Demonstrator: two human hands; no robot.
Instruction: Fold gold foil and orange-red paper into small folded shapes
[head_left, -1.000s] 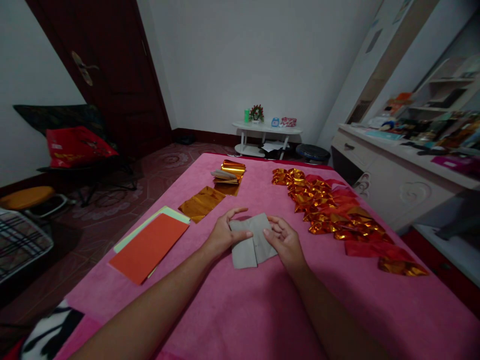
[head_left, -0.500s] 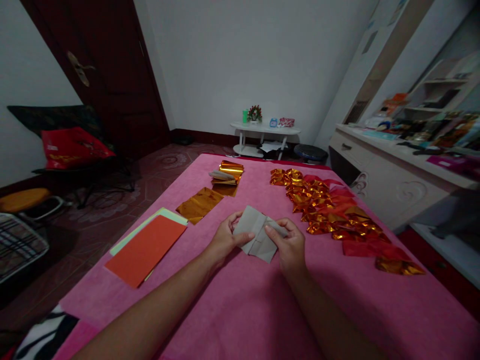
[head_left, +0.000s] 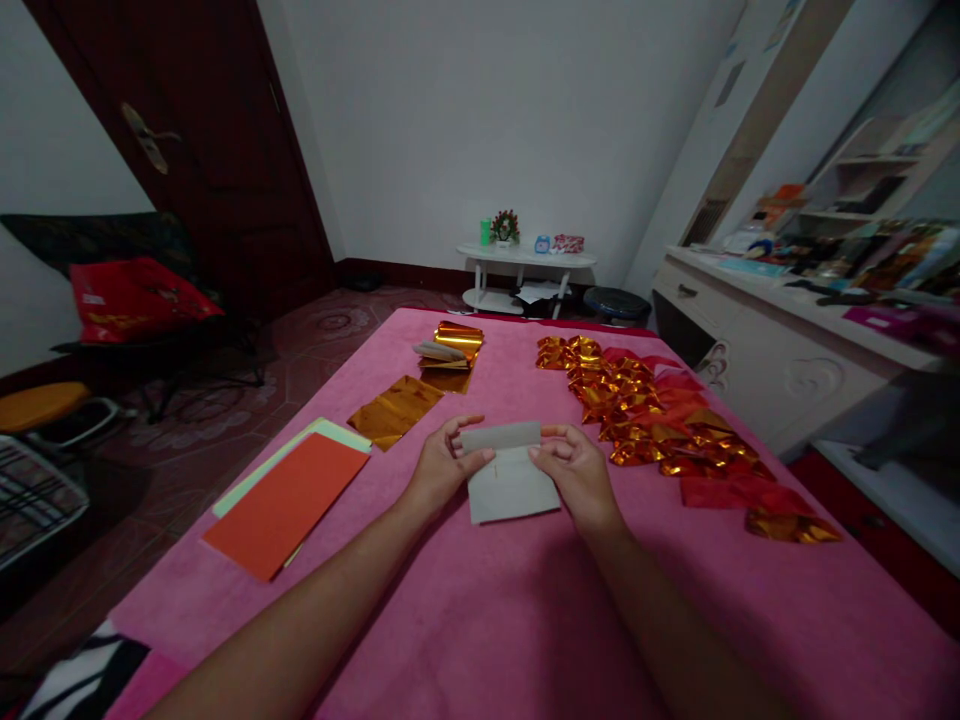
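Between my hands is a greyish-white sheet of paper [head_left: 514,490], creased, with its far edge folded up as a strip. My left hand [head_left: 442,465] grips its left side, thumb on top near the fold. On the opposite side my right hand [head_left: 581,475] pinches the paper the same way, fingers behind the strip. Both hands are just above the pink cloth [head_left: 450,620]. Beyond my left hand lies a flat gold foil sheet [head_left: 396,410]. A shiny gold foil piece [head_left: 459,340] with grey-backed folded layers [head_left: 441,353] lies farther off.
Orange paper [head_left: 289,505] overlaps pale green paper [head_left: 262,465] at the left. Rows of folded gold foil pieces [head_left: 615,390] and red pieces [head_left: 712,492] cover the right side. A white side table [head_left: 525,257] stands by the wall, a dresser [head_left: 787,350] at the right.
The paper has turned from a diagonal position to nearly square with me. Its raised strip now runs along the far edge, with both hands still holding the sides.
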